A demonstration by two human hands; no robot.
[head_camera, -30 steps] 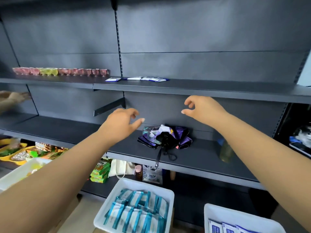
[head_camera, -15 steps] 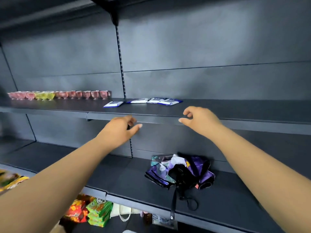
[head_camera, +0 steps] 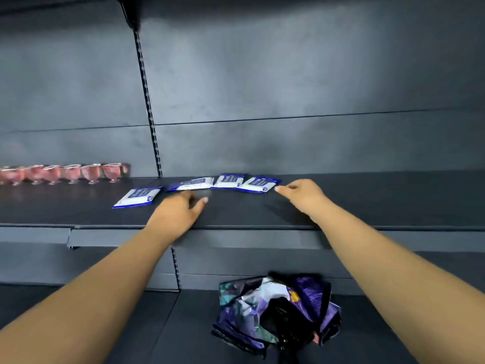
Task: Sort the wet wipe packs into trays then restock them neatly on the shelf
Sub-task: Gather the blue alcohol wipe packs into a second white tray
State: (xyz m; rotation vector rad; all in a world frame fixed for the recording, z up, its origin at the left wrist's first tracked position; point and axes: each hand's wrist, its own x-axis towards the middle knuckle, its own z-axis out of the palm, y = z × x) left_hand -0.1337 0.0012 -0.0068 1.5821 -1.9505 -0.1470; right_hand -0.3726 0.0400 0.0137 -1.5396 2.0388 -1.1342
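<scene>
While both my arms reach over the upper shelf (head_camera: 367, 206), four wet wipe packs (head_camera: 225, 181) lie flat in a loose row near its back. My left hand (head_camera: 178, 212), fingers loosely extended and holding nothing, hovers near the second pack (head_camera: 190, 183). My right hand (head_camera: 301, 195), fingers relaxed and empty, is just beside the rightmost pack (head_camera: 258, 184); a folded umbrella (head_camera: 278, 311) lies on the shelf below.

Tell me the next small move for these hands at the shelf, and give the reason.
Probably close the right hand on the rightmost wipe pack: its fingertips sit just at that pack's right end, holding nothing. The left hand is also empty, near the second pack. Four packs lie loose on the shelf.
</scene>
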